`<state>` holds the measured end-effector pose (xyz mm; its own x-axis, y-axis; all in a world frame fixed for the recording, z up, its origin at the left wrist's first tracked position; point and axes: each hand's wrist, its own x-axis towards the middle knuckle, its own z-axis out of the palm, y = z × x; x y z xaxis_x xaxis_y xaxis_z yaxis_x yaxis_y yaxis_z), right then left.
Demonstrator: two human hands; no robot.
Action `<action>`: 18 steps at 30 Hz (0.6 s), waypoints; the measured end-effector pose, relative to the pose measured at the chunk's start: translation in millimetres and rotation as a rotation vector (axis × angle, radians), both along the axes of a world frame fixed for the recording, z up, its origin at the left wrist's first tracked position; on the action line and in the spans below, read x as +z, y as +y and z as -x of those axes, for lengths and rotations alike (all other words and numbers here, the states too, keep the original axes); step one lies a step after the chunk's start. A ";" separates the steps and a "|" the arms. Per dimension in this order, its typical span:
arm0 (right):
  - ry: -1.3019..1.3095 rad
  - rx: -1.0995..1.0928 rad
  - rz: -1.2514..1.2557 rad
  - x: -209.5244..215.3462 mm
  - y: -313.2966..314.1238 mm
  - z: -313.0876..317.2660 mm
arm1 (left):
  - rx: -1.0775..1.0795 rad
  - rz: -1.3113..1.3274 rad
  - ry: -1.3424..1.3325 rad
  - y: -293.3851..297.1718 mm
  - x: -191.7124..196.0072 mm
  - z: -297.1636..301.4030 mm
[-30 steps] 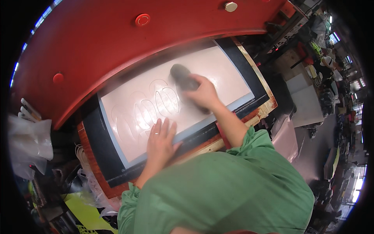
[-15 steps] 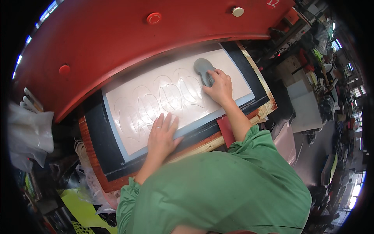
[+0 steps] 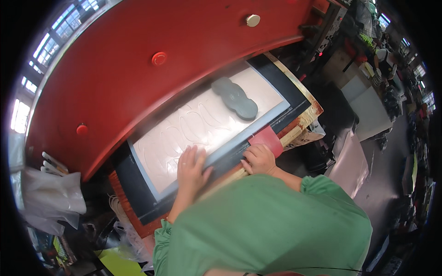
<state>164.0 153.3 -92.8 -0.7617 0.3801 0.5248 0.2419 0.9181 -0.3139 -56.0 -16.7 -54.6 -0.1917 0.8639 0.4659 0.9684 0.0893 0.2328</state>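
A grey cutting die (image 3: 235, 99), long and rounded with a narrowed waist, lies on the right part of a pale pink sheet (image 3: 156, 172). Several curved outlines mark the sheet to its left. My left hand (image 3: 192, 168) rests flat on the sheet's near edge, fingers stretched out, with nothing in it. By the board's near edge, my right hand (image 3: 260, 160) has its fingers curled, touching or close beside a red flap (image 3: 268, 139). What its fingertips press or hold is hidden.
A big red machine body (image 3: 119, 73) with a red knob (image 3: 159, 58) and a pale knob (image 3: 252, 20) overhangs the sheet's far side. Under the sheet is a black board (image 3: 138, 193) with a wooden rim. Plastic bags (image 3: 50, 193) hang at left. A person (image 3: 386, 64) stands far right.
My right hand has let go of the grey die and drawn back to the board's near edge beside the red flap. My left hand stays on the sheet. The view has shifted.
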 end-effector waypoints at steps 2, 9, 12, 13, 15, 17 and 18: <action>0.031 0.027 -0.021 -4.4 14.6 20.7 | -0.036 0.014 -0.063 1.1 -3.6 7.6; 0.040 0.032 -0.014 2.4 62.7 100.0 | 0.010 0.111 -0.025 7.1 -24.5 17.1; -0.060 -0.061 0.255 37.2 119.1 133.3 | 0.155 0.059 0.046 26.4 -33.4 38.2; 0.087 -0.274 0.295 55.7 143.4 147.4 | 0.185 0.044 0.043 32.7 -35.5 46.0; 0.276 -0.446 0.208 108.3 218.2 161.3 | 0.240 0.021 0.048 43.5 -40.0 61.4; 0.293 -0.503 0.196 156.3 276.7 177.1 | 0.285 0.004 0.067 54.0 -43.3 75.4; 0.299 -0.488 0.209 168.8 294.3 180.9 | 0.296 0.006 0.062 58.4 -44.5 80.8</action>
<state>-16.9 447.6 76.0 -0.3043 0.7665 0.5656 0.4927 0.6348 -0.5952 -136.7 41.7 -99.1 -0.4068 0.7775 0.4795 0.9125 0.3709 0.1727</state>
